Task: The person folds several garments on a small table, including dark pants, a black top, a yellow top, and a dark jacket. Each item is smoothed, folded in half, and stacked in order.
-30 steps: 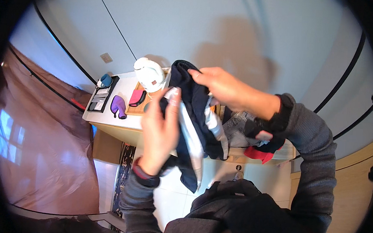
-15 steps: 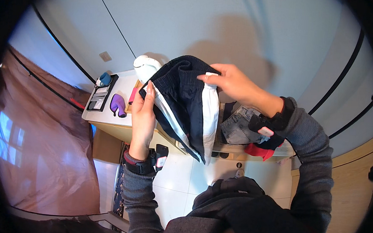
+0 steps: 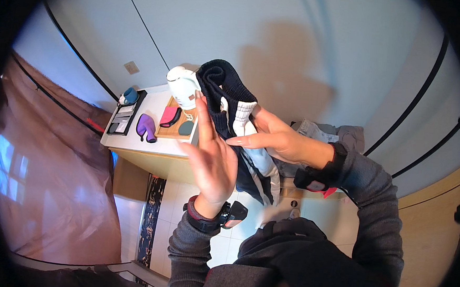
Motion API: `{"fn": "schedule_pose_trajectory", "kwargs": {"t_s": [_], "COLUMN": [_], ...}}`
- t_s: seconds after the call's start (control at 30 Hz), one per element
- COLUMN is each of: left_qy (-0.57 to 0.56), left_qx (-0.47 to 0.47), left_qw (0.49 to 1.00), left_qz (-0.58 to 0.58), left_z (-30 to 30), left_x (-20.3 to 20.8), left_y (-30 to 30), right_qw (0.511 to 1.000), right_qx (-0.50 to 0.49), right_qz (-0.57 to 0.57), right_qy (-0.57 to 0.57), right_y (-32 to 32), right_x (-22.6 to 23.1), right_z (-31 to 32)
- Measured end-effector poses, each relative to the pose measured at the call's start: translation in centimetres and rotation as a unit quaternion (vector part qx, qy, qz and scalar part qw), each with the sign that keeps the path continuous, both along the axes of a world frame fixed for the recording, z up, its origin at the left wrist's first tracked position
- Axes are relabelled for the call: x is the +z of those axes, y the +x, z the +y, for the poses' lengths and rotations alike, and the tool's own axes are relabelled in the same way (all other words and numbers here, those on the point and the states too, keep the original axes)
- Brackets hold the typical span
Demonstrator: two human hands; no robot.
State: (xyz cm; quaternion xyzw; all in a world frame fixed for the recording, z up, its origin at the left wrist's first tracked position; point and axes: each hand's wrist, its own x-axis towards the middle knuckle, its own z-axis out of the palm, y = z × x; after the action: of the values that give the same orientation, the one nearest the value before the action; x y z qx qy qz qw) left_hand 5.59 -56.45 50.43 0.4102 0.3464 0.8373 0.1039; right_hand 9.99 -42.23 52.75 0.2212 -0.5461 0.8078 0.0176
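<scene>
Dark navy trousers or shorts [image 3: 219,82] with a gathered elastic waistband and white side panels hang before me, folded together lengthwise. My right hand [image 3: 288,141] grips them just below the waistband, thumb across the white panel. Against their left side rests my left hand [image 3: 215,166], palm turned up, fingers stretched and thumb spread away. Whether its hidden fingers touch the cloth behind, I cannot make out. The legs dangle below both hands. Behind the right hand and wrist lies a pile of clothes [image 3: 317,131], grey denim among them, partly covered by my arm.
A white-topped cabinet [image 3: 153,146] at the left bears a white kettle [image 3: 181,85], a wooden tray [image 3: 167,132], a pink-and-black pouch-like item [image 3: 169,116], a purple cloth item [image 3: 145,127] and a black organiser tray [image 3: 119,125]. A brown curtain [image 3: 64,186] hangs far left.
The waistband, earlier stretched wide between both hands, is now folded narrow. My left hand has let go of its edge, opened and moved right and down toward the right hand.
</scene>
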Motion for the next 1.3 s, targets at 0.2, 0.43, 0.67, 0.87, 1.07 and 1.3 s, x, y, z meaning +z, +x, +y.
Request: {"fn": "schedule_pose_trajectory", "kwargs": {"t_s": [0.2,0.43,0.67,0.87,1.07,1.3], "left_qy": [-0.076,-0.027,-0.133,-0.161,-0.206,-0.253], "left_qx": [0.108,0.046,0.067,0.226,0.437,0.488], "left_qw": [0.988,0.996,0.985,0.961,0.858,0.811], "left_qz": [0.08,0.065,0.084,0.001,0.172,0.203], "left_z": [1.1,1.7,0.7,-1.8,-0.3,1.2], "left_x": [-1.1,-3.5,-4.8,-7.3,-12.0,-15.3], "left_y": [0.6,1.5,0.8,-1.2,-0.3,-2.7], "right_qw": [0.994,0.961,0.974,0.949,0.964,0.951], "right_qx": [-0.052,-0.187,-0.221,-0.3,-0.265,-0.295], "right_qz": [0.011,0.097,-0.047,-0.091,0.005,0.069], "right_qy": [0.091,0.177,0.006,-0.021,-0.032,-0.056], "right_y": [-0.4,-1.0,-2.2,-4.6,-5.0,-5.0], "right_x": [-1.3,-2.1,-2.3,0.5,3.6,5.6], "right_z": [-0.7,-1.9,-2.4,-0.1,-2.0,-2.9]}}
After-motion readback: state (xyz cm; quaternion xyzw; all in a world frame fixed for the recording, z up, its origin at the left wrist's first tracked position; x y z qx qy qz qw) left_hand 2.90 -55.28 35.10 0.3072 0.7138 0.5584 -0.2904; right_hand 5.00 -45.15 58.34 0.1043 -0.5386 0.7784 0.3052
